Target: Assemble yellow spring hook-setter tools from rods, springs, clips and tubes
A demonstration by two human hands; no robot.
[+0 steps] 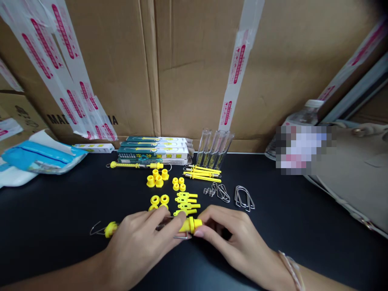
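i see the left hand [142, 238] curled around the yellow plastic spring scale [186, 225] with bent steel wires, at six o'clock on the flat black table [60, 210], while the right hand [233, 230] pinches its tapered three-o'clock end [198, 224], seemingly fitting it, which calls next for steady holding.

Left hand [144, 234] around spring scale [188, 225]

2 hook assys [190, 225] | 4 tubes [226, 146] | 4 flgd caps [159, 182] | 4 sm rings [182, 188] | 4 lg rings [154, 202] | 4 tabs [191, 206]
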